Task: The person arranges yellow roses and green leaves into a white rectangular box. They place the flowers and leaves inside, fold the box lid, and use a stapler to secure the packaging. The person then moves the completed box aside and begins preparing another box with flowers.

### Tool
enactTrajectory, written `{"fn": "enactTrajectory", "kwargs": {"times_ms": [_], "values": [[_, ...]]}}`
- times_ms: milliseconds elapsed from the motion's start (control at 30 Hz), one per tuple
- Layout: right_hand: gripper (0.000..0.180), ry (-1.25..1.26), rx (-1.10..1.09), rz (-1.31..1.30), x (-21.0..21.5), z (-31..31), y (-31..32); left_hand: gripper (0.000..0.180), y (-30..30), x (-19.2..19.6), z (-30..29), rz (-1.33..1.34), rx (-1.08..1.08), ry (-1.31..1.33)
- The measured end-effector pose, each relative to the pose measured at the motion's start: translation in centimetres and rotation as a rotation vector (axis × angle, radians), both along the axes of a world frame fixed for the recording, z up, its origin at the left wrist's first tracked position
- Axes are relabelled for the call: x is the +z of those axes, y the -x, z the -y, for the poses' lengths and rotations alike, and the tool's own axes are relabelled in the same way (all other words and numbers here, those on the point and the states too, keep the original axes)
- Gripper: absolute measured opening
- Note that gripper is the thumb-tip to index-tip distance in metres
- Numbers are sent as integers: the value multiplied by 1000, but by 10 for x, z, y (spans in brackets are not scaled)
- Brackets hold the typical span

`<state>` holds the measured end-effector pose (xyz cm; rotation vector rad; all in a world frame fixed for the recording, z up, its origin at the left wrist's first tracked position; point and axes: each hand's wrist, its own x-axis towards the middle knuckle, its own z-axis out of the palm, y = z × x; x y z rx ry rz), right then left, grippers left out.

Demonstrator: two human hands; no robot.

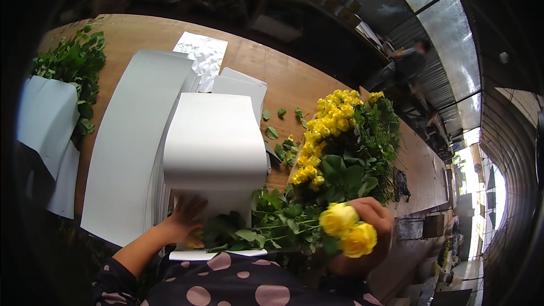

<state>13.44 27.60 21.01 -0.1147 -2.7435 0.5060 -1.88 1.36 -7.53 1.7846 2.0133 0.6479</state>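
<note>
My right hand (375, 219) is curled behind two yellow roses (358, 239), closed on them, with its fingertips partly hidden by the blooms. My left hand (186, 219) rests with fingers spread on the lower part of a white sheet (215, 136), whose far end curls up and over. Shadow under the curl dims those fingers. Leafy green stems (283, 221) lie across the sheet between both hands, close to my body. A bit of yellow shows beside the left thumb.
Left of the sheet lies a stack of long white sheets (133, 136). A pile of yellow roses (334, 116) with leaves covers the table's right side. Loose leaves (272, 132) dot the wood. Wrapped greenery (76, 59) sits far left. Another person (409, 59) stands in the background.
</note>
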Motion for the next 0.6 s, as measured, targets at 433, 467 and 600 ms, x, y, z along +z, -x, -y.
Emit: {"fn": "enactTrajectory", "kwargs": {"times_ms": [433, 467, 600], "values": [[28, 159, 143, 175, -125, 30, 41, 46, -2, -7, 7, 51, 32, -16], [29, 179, 140, 156, -129, 32, 41, 47, -4, -5, 10, 36, 47, -2], [29, 264, 129, 22, -128, 23, 26, 46, -5, -7, 8, -6, 37, 0]]}}
